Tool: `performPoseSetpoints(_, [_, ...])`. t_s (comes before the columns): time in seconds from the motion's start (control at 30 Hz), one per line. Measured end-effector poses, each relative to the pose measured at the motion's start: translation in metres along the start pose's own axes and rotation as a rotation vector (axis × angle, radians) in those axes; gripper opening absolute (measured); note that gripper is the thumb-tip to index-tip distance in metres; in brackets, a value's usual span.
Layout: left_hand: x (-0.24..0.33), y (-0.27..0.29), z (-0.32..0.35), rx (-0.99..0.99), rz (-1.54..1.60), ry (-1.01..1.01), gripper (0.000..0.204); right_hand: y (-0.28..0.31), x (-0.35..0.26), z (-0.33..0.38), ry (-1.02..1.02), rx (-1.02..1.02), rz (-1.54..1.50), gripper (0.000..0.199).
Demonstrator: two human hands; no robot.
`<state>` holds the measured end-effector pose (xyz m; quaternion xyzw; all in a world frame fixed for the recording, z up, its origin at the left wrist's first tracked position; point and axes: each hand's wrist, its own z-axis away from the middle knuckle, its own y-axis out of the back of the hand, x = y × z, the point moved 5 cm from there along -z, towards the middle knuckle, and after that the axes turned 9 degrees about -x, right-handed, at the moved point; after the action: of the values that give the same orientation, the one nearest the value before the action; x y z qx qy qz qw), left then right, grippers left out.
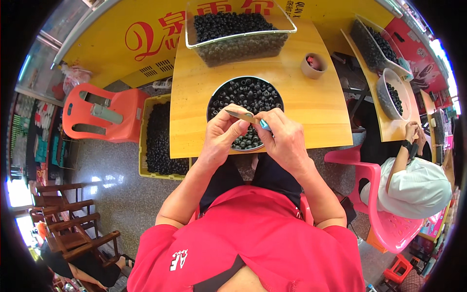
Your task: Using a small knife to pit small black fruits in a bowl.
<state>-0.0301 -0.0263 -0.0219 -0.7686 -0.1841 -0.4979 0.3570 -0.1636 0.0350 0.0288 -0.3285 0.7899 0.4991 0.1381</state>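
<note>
Over the round basin (209, 108) at the table's near edge, my two hands meet with the fingertips close together. My right hand (286, 140) is closed round the blue handle of a small knife (238, 116), its blade pointing left towards my other hand's fingers. My left hand (221, 134) pinches a small dark round piece (249, 115) against the blade; the fingers partly cover it. Many black, ring-like pieces (250, 95) with holes fill the basin. Their material is hard to make out.
A clear bin (241, 48) of black pieces stands at the table's far side, with a small cup (314, 65) to its right. A yellow crate (143, 163) of pieces is on the floor by an orange chair (131, 114). A person (413, 187) sits at the right table.
</note>
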Motion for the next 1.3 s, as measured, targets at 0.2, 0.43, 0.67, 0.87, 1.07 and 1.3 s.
performPoseSetpoints(0.2, [-0.003, 0.003, -0.002, 0.001, 0.013, 0.03, 0.016, -0.001, 0.005, 0.0, -0.027, -0.016, 0.031, 0.013])
performPoseSetpoints(0.43, [0.012, -0.002, 0.004, -0.058, -0.026, -0.07, 0.014, -0.013, 0.014, 0.005, -0.098, -0.059, 0.042, 0.01])
performPoseSetpoints(0.67, [0.018, 0.003, 0.006, -0.015, -0.037, -0.064, 0.015, 0.004, 0.01, 0.001, -0.151, 0.054, -0.235, 0.012])
performPoseSetpoints(0.87, [0.019, -0.004, 0.009, 0.012, -0.056, -0.043, 0.014, -0.013, 0.01, 0.003, -0.326, 0.04, -0.831, 0.015])
performPoseSetpoints(1.07, [0.024, 0.002, 0.017, 0.002, -0.179, -0.094, 0.017, -0.022, 0.004, 0.002, -0.427, -0.137, -1.067, 0.015])
performPoseSetpoints(1.3, [0.064, 0.027, 0.042, -0.025, -0.479, -0.226, 0.021, -0.023, 0.017, 0.008, -0.508, -0.066, -0.775, 0.014])
